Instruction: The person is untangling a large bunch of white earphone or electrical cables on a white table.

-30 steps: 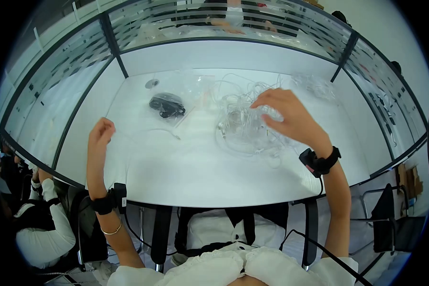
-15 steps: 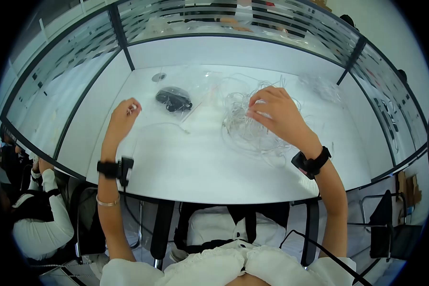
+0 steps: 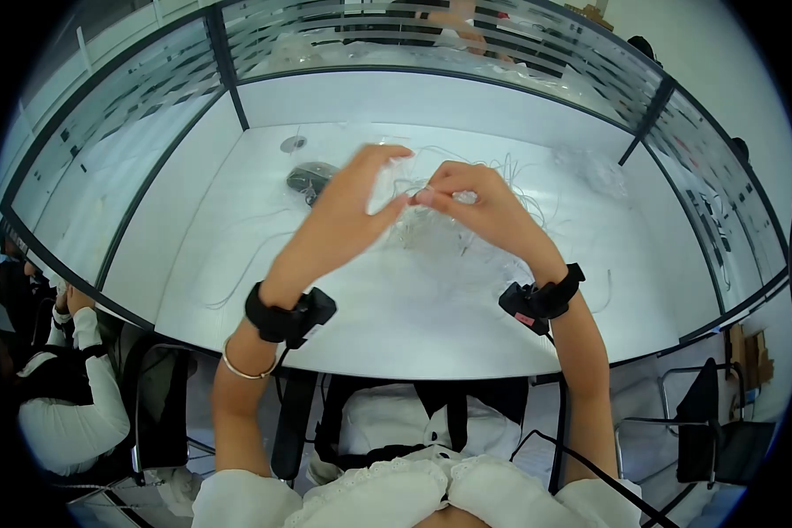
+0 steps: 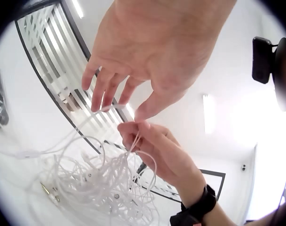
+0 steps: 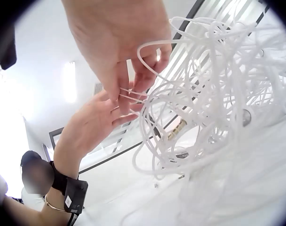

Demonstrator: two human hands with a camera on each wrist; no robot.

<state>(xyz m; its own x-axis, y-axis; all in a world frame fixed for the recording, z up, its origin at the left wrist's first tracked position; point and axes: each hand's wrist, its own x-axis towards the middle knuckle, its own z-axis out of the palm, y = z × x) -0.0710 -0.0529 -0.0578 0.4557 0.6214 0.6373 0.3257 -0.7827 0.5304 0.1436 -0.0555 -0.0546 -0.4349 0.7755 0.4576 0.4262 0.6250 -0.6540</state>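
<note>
A tangle of thin white cables lies at mid-table, partly hidden under my hands. Gold-coloured plugs show among its loops in the right wrist view. With thumb and forefinger my right hand pinches a pair of white strands rising from the tangle. My left hand has come up beside it, thumb tip right by the right fingertips and its other fingers spread and fairly straight. A white cable end crosses just under those left fingers in the left wrist view.
A clear bag with a dark bundle lies behind my left hand. Crumpled clear plastic is at the back right. A loose white cable curves over the left side. Partition panels enclose the table's back and sides.
My left hand has swung from the left side to the middle, meeting the right hand, and its curled fingers have spread. The right hand has moved slightly left and now pinches cable strands.
</note>
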